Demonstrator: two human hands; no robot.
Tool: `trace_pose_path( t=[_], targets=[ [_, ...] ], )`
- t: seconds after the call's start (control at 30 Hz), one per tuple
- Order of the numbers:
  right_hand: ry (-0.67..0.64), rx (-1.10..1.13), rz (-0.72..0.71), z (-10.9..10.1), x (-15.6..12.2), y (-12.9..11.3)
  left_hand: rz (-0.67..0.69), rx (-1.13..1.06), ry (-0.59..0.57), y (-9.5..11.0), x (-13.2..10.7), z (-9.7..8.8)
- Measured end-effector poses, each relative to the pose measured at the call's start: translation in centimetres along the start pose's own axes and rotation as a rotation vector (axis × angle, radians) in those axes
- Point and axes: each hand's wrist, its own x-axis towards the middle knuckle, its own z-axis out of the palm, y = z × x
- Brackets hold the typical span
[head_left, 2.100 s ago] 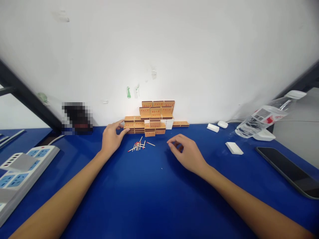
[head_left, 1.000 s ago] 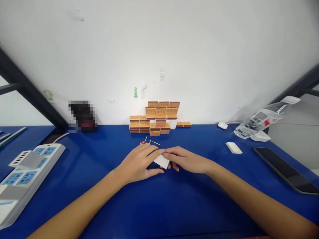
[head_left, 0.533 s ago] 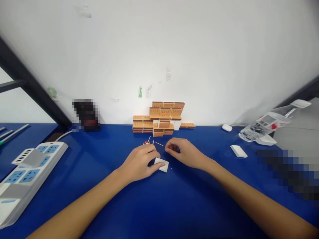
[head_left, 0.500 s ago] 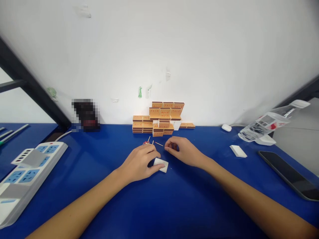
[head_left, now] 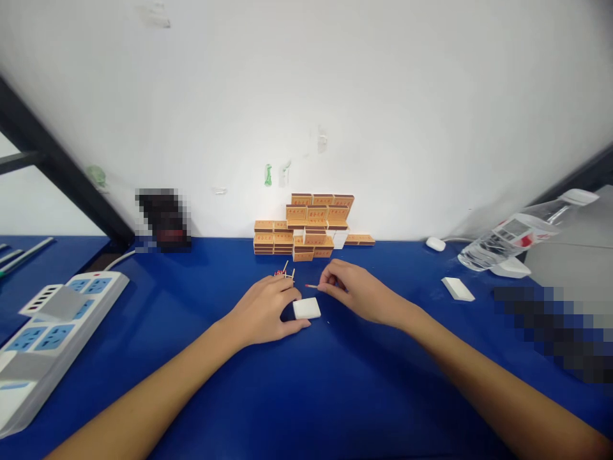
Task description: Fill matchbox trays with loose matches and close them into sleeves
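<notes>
My left hand [head_left: 266, 311] rests on the blue table [head_left: 306, 396] with thumb and fingers closed on a small white matchbox tray [head_left: 306, 308]. Just right of it, my right hand [head_left: 357, 292] pinches a single matchstick [head_left: 311, 286], whose red tip points left over the tray. Several loose matches [head_left: 285, 273] lie just beyond my left fingers. A stack of orange matchboxes [head_left: 311, 227] stands against the white wall behind them.
A white power strip [head_left: 45, 329] lies at the left edge. At the right lie another white tray [head_left: 458, 289], a small white object [head_left: 435, 243] and a tipped clear water bottle [head_left: 520, 236]. A blurred patch covers the far right.
My right hand fetched a white tray from the right side and passed it to my left hand, which set it flat. My right hand then picked up one matchstick.
</notes>
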Motion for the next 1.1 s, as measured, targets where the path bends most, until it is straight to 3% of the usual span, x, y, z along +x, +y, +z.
trace_pose_path(
  t=[0.17, 0.3, 0.47, 0.63, 0.9, 1.1],
  targets=[
    [-0.098, -0.095, -0.096, 1.0, -1.7, -2.4, 0.006, 0.014, 0.017, -0.3, 0.0, -0.4],
    [-0.164, -0.102, -0.142, 0.7, -0.9, -3.1, -0.016, 0.045, -0.026, 0.1, -0.2, -0.9],
    [-0.033, -0.006, -0.157, -0.2, 3.2, -1.5, -0.059, 0.11, -0.103, 0.9, -1.0, -1.2],
    [-0.114, -0.092, -0.165, 1.4, 6.4, 0.5, -0.169, 0.0, -0.056, 0.7, -1.7, -1.0],
    [-0.121, -0.1, -0.152, 1.4, 4.2, 1.1, -0.2, -0.076, -0.055, -0.9, -2.9, -1.4],
    [-0.099, -0.118, -0.09, 2.4, 4.7, 0.8, -0.219, -0.083, -0.07, -1.0, -2.9, -1.6]
  ],
)
